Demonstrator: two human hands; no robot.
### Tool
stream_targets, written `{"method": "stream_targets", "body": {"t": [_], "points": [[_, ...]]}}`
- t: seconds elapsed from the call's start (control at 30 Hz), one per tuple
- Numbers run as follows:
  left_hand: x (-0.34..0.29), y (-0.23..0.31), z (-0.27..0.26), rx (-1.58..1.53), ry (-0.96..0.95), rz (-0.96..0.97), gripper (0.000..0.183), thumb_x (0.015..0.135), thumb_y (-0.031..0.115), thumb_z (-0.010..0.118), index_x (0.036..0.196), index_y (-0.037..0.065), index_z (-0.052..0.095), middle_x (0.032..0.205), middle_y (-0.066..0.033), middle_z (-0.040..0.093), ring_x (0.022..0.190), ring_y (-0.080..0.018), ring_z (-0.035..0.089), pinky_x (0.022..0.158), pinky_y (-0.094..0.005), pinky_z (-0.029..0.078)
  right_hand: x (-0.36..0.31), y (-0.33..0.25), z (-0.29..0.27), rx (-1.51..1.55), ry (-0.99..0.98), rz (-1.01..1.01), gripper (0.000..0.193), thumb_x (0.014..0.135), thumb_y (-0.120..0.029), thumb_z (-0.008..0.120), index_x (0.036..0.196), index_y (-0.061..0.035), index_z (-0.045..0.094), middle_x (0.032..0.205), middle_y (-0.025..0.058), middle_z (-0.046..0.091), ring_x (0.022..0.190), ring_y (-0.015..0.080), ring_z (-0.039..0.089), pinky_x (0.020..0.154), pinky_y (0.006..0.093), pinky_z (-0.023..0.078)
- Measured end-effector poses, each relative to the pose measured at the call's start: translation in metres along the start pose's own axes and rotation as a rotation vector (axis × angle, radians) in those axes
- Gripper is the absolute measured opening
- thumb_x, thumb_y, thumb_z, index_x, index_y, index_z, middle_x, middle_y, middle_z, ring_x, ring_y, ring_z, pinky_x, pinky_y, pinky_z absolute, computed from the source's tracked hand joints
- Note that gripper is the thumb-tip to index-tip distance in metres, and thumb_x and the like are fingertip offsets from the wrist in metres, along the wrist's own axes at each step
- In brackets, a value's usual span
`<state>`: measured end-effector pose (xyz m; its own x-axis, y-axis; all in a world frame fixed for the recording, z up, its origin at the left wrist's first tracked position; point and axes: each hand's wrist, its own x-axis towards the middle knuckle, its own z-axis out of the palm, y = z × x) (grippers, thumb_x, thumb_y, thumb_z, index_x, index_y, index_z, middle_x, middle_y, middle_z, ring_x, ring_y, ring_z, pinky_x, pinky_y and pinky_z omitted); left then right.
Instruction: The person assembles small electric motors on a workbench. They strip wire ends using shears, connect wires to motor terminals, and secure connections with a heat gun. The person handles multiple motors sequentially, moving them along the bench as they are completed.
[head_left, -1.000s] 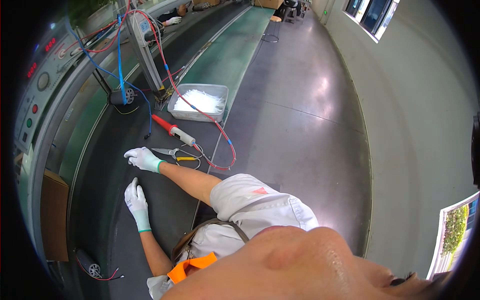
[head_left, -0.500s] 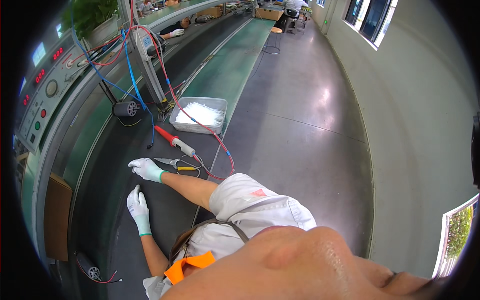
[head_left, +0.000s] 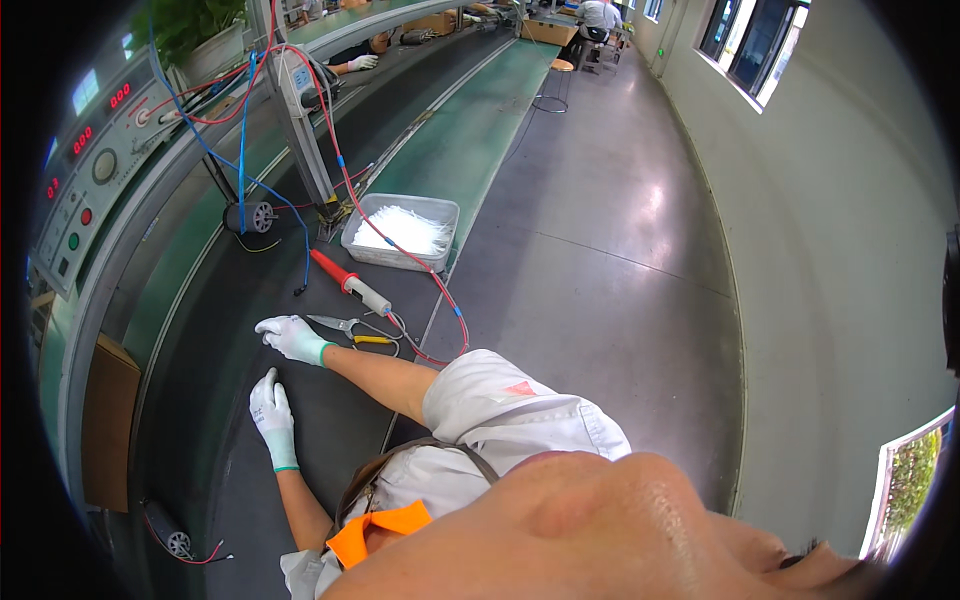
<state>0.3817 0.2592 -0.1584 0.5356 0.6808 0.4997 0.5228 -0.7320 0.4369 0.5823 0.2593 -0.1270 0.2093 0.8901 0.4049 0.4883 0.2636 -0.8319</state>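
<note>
My left hand (head_left: 272, 412), in a white glove with a green cuff edge, lies on the dark work surface with its fingers stretched out. Just beyond it rests my right hand (head_left: 293, 339), gloved alike, palm down and fingers extended. Neither hand holds anything. Closest to the right hand is a pair of scissors (head_left: 334, 323) with a yellow grip, lying beside its wrist. Past the scissors lies a red-and-white test probe (head_left: 352, 283), joined to a red cable. A grey plastic tray (head_left: 392, 260) of thin white strips stands farther away.
A motor (head_left: 240, 218) sits by the metal post; another motor (head_left: 170, 530) with leads lies at lower left. A test panel (head_left: 95, 165) with red digits hangs above the left side. A cardboard box (head_left: 108, 425) stands below. A co-worker's gloved hand (head_left: 362, 63) shows at the back.
My left hand has shifted slightly to the left. The right hand stays put. The whole view has tilted a little.
</note>
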Motion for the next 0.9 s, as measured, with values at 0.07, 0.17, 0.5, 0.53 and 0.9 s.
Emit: {"method": "stream_targets", "body": {"t": [0.07, 0.17, 0.5, 0.53, 0.9], "points": [[-0.001, 0.002, -0.003, -0.013, 0.008, -0.005, 0.032, 0.098, 0.014, 0.054, 0.125, 0.003, 0.068, 0.121, -0.0174, 0.068, 0.114, -0.0333, 0.062, 0.104, -0.0447, 0.045, 0.0, -0.003, 0.001, 0.063, -0.019, 0.047, 0.028, 0.095, -0.014, 0.058, 0.118, -0.0057, 0.07, 0.109, 0.0146, 0.073, 0.101, 0.0303, 0.07, 0.091, 0.0407, 0.054], [0.002, 0.005, 0.0, -0.019, 0.021, 0.021, 0.032, 0.098, 0.014, 0.054, 0.124, 0.002, 0.068, 0.12, -0.0176, 0.068, 0.114, -0.0335, 0.062, 0.103, -0.0449, 0.046, 0.003, 0.004, -0.001, 0.074, 0.014, 0.031, 0.029, 0.095, -0.012, 0.057, 0.119, -0.0031, 0.069, 0.102, 0.0137, 0.073, 0.091, 0.0256, 0.071, 0.084, 0.0363, 0.056], [0.0, 0.003, 0.001, -0.035, 0.015, 0.017, 0.032, 0.099, 0.015, 0.053, 0.125, 0.003, 0.068, 0.121, -0.017, 0.068, 0.115, -0.0331, 0.062, 0.104, -0.0449, 0.045, -0.002, -0.007, -0.003, -0.058, 0.02, 0.032, 0.029, 0.095, -0.015, 0.057, 0.119, -0.0057, 0.07, 0.112, 0.0157, 0.073, 0.104, 0.0321, 0.069, 0.095, 0.0412, 0.053], [0.003, 0.003, 0.004, -0.033, 0.014, 0.025, 0.032, 0.1, 0.015, 0.053, 0.125, 0.003, 0.068, 0.121, -0.0168, 0.068, 0.116, -0.0329, 0.061, 0.104, -0.0447, 0.045, 0.001, 0.001, -0.002, -0.149, 0.04, -0.013, 0.029, 0.094, -0.016, 0.057, 0.12, -0.0062, 0.069, 0.114, 0.0158, 0.073, 0.108, 0.0328, 0.068, 0.097, 0.0417, 0.052], [0.009, -0.019, 0.001, 0.026, -0.055, -0.002, 0.035, 0.102, 0.02, 0.051, 0.13, 0.005, 0.065, 0.125, -0.0162, 0.067, 0.117, -0.0332, 0.06, 0.104, -0.0439, 0.044, -0.036, -0.017, 0.022, -0.176, 0.077, -0.085, 0.025, 0.092, -0.012, 0.057, 0.11, -0.007, 0.073, 0.105, 0.0163, 0.07, 0.103, 0.0347, 0.067, 0.094, 0.0448, 0.052]]}}
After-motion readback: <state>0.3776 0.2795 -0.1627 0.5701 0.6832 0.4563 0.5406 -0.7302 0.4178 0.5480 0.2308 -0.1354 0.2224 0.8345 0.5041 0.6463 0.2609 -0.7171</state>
